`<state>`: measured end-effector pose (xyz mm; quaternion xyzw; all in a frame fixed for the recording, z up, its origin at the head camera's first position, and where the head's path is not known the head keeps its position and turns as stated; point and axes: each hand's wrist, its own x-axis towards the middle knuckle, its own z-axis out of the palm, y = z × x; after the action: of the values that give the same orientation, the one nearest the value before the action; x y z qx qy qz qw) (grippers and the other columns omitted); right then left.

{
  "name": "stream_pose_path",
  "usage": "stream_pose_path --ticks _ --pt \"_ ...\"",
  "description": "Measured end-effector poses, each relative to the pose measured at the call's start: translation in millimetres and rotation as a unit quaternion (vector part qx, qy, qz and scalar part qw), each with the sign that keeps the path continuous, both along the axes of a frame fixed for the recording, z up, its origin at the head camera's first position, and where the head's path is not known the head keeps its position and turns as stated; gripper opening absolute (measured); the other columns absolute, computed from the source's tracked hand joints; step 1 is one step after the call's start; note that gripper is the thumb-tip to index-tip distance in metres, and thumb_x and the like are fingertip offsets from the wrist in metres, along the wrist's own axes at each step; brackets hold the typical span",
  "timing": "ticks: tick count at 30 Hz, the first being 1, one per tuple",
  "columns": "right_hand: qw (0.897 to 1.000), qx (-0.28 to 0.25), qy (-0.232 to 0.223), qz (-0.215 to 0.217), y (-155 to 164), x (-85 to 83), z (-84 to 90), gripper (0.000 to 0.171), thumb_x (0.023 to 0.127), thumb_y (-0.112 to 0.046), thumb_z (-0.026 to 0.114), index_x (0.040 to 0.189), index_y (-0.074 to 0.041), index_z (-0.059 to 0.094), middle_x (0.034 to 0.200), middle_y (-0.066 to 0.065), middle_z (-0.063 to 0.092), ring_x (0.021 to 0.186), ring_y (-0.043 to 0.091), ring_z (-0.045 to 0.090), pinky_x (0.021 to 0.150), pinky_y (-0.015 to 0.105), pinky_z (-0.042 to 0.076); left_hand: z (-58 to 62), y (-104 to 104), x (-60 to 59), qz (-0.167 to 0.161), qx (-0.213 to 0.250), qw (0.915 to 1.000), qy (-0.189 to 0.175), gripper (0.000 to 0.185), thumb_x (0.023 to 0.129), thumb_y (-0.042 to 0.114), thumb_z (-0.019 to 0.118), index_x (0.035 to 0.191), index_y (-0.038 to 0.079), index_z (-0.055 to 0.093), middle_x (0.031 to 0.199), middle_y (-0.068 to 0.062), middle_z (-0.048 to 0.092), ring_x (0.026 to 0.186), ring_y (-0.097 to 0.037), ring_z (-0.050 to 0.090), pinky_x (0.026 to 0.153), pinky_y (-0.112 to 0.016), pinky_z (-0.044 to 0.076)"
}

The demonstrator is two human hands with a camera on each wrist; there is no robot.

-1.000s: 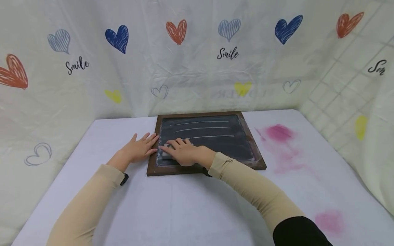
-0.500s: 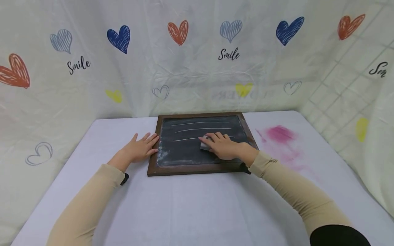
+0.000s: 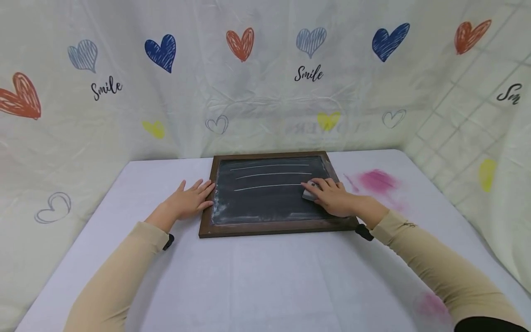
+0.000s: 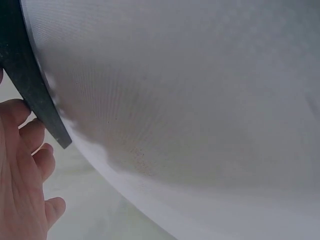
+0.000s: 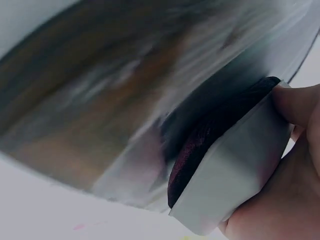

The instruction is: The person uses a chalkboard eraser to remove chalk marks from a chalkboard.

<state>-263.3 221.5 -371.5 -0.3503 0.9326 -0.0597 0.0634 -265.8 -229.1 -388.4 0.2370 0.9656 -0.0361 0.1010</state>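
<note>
From the head view, your right hand (image 3: 335, 198) covered most of the eraser (image 3: 309, 194), so only its pale left end showed past your fingertips. Your fingers were curled over it, gripping it and pressing it down on the chalkboard (image 3: 265, 196) near that board's right edge, just below the right end of the lowest of three chalk lines. The chalkboard lay flat toward the far edge of the table (image 3: 257, 276), dark-faced in a brown wooden frame, with a smeared chalk haze along its left and near edges. Your left hand (image 3: 188, 201) lay flat with its fingers straight, fingertips touching the board's left frame edge. A pink stain (image 3: 376, 180) marked the table just beyond the board's right edge.

In the left wrist view, very little was readable: your left hand (image 4: 22, 175) was cut off at the picture's left edge, fingers relaxed, beside a dark strip that I cannot identify, and the rest was blurred pale surface.

In the right wrist view, the board's surface was smeared with motion blur. Your right hand (image 5: 285, 190) pinched the eraser (image 5: 225, 165), which showed a white block body with a dark reddish felt face turned against the board.
</note>
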Motion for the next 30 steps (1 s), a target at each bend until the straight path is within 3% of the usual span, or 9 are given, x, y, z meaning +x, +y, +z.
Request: stream_pose_path --ticks 7,15,24,30 --pt "0.999 0.041 -0.021 0.022 -52.0 -9.2 0.9 0.06 0.111 -0.018 0.047 0.165 -0.014 0.022 0.161 0.02 0.025 0.139 0.043 0.031 0.096 0.059 0.035 1.6 2.2 -0.1 0.003 -0.006 1.0 0.001 0.067 0.111 0.043 0.038 0.163 0.004 0.024 0.167 -0.018 0.024 0.153 -0.039 0.021 0.117 -0.07 0.01" --pt "0.993 0.079 -0.04 0.072 -132.8 -5.2 3.0 0.058 0.113 -0.024 0.038 0.167 -0.022 0.015 0.166 0.014 0.019 0.147 0.037 0.025 0.111 0.059 0.028 1.6 5.3 -2.2 0.003 -0.004 1.0 -0.007 0.067 0.111 0.044 0.037 0.163 0.004 0.024 0.167 -0.018 0.023 0.153 -0.039 0.019 0.117 -0.07 0.009" --pt "0.987 0.137 0.0 0.083 -197.6 4.8 1.6 0.059 0.113 -0.027 0.037 0.167 -0.03 0.012 0.167 0.007 0.02 0.149 0.029 0.024 0.117 0.054 0.028 1.2 3.0 -3.9 0.008 -0.011 0.9999 -0.002 0.067 0.111 0.044 0.038 0.163 0.005 0.024 0.167 -0.016 0.024 0.154 -0.038 0.02 0.117 -0.071 0.008" --pt "0.984 0.157 0.018 0.082 -212.5 12.6 1.7 0.06 0.113 -0.028 0.038 0.167 -0.031 0.012 0.168 0.006 0.021 0.149 0.027 0.026 0.118 0.052 0.029 1.1 2.7 -2.9 0.003 -0.014 0.9999 0.0 0.067 0.111 0.044 0.039 0.163 0.004 0.026 0.167 -0.017 0.024 0.153 -0.038 0.02 0.117 -0.071 0.009"
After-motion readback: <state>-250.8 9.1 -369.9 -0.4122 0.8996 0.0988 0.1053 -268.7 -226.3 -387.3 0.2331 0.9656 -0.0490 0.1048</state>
